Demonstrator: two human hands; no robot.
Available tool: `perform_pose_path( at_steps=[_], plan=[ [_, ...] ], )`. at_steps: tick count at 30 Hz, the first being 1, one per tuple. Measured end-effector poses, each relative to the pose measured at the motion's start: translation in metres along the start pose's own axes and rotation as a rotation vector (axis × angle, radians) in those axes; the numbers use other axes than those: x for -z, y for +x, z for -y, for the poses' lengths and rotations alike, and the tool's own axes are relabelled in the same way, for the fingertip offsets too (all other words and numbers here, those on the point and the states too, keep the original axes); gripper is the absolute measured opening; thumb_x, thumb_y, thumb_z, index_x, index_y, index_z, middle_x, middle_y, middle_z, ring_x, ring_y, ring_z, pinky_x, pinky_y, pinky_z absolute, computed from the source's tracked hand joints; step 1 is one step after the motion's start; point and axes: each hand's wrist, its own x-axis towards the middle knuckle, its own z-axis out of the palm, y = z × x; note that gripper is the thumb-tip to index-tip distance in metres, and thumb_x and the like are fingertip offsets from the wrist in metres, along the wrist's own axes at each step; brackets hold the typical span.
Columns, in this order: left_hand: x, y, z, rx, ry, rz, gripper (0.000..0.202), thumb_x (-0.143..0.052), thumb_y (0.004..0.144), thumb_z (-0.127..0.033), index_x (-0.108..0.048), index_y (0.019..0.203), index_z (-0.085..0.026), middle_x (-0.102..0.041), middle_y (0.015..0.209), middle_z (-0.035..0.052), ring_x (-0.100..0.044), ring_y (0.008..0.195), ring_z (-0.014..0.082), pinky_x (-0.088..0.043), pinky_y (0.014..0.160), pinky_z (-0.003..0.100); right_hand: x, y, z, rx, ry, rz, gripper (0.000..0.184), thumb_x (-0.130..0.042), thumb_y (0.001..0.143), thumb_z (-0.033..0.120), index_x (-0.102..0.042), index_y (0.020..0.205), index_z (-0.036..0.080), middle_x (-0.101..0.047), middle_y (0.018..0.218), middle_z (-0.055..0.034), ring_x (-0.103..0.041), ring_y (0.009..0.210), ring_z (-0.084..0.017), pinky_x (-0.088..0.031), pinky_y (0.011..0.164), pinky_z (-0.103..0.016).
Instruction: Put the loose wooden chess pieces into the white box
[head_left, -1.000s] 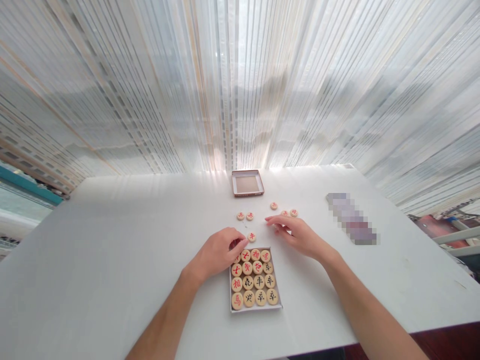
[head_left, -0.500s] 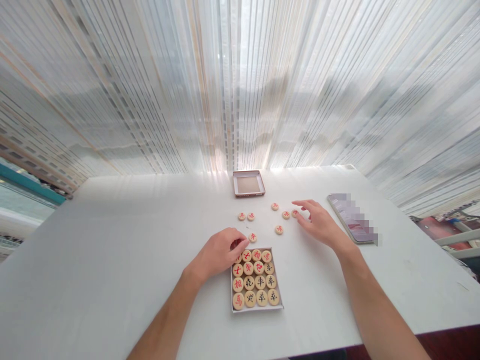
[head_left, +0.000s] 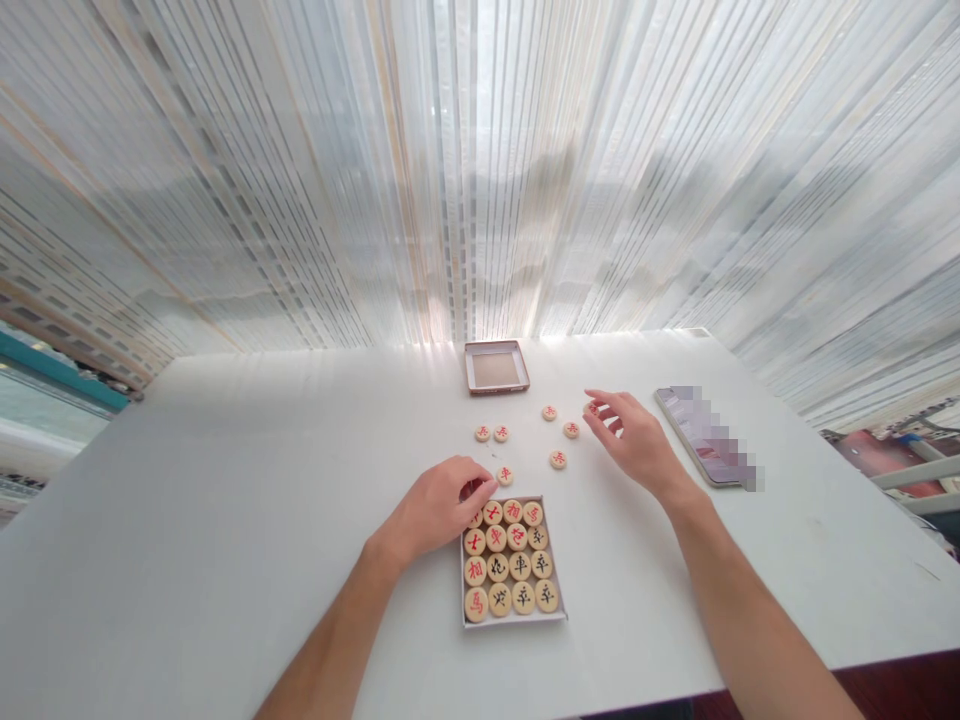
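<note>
Beyond both grips, the view is filled by a striped, translucent curtain [head_left: 480,170]; beneath them, a white table [head_left: 262,480] is spread. Nearer the body than the right grip, and to its left, an open box [head_left: 517,621] is packed with rows of round pieces [head_left: 497,568] marked in red or black. Its far left corner is partly covered by the left hand [head_left: 439,505], thumb and fingers drawn together; whether anything is gripped there cannot be told. Right of the right grip, a phone [head_left: 697,435] is laid; far left of it, a shallow lid [head_left: 497,370]. By the right hand [head_left: 637,440], a red-marked piece [head_left: 590,409] is pinched between thumb and fingers. To its left, six loose pieces [head_left: 571,430] are scattered.
</note>
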Motion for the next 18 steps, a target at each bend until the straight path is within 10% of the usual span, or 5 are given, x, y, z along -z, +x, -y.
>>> perform_pose_path(
  at_steps=[8,18],
  plan=[
    [-0.001,0.0,0.0,-0.001,0.0,-0.01,0.033,-0.044,0.097,-0.043,-0.07,0.091,-0.023,-0.068,0.089,0.0032,-0.059,0.08,0.0185,-0.047,0.073,0.031,-0.01,-0.005,0.035,0.05,0.218,-0.177,0.027,-0.057,0.095,0.039,-0.067,0.115,0.023,-0.058,0.114,-0.0101,-0.067,0.093,-0.022,-0.064,0.084,-0.042],
    [-0.001,0.002,0.001,-0.015,0.016,-0.011,0.033,-0.045,0.097,-0.042,-0.071,0.091,-0.024,-0.068,0.088,0.0026,-0.06,0.08,0.0183,-0.046,0.073,0.03,-0.027,-0.013,0.047,0.038,0.424,0.037,0.027,-0.058,0.096,0.037,-0.062,0.12,0.025,-0.062,0.116,-0.0088,-0.067,0.097,-0.022,-0.063,0.088,-0.042]
  ],
)
